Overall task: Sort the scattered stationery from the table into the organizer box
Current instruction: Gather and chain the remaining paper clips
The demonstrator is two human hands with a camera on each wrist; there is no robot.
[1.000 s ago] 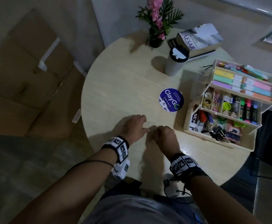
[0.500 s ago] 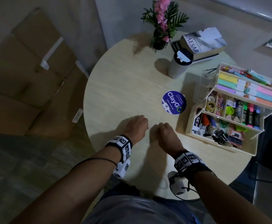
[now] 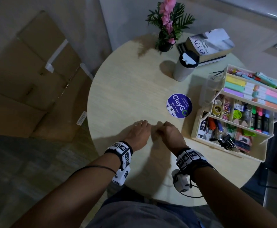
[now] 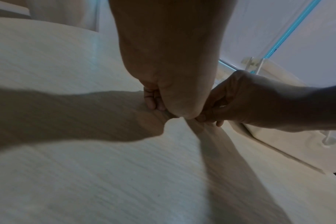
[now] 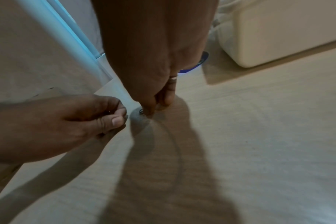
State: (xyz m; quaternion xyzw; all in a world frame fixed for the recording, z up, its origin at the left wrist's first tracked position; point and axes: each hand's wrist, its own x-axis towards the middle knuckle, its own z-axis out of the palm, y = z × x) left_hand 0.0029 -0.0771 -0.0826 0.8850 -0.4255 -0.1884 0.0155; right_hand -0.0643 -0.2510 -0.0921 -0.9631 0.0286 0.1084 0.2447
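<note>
Both hands work close together on the round table (image 3: pixel 121 89), near its front edge. My left hand (image 3: pixel 148 127) has its fingers curled, with the thumb pressed against the forefinger (image 5: pixel 117 119); a tiny glint shows in that pinch. My right hand (image 3: pixel 159 129) points down, its fingertips (image 5: pixel 153 108) pinching a small dark wire paper clip (image 5: pixel 141 111) that lies on the table top. The cream organizer box (image 3: pixel 230 153) stands open to the right. Its tiers hold highlighters, markers, tape rolls, coloured clips and binder clips.
A round blue ClayGo sticker (image 3: pixel 179 106) lies just beyond the hands. Farther back stand a lidded tumbler (image 3: pixel 184 66), a thick book (image 3: pixel 210 45) and a potted pink flower (image 3: pixel 167 30). Cardboard boxes (image 3: pixel 27 79) sit on the floor to the left.
The two hands have closed in on each other and lowered to the table. The paper clip seen at the left fingertips a second ago is now hidden in the head view.
</note>
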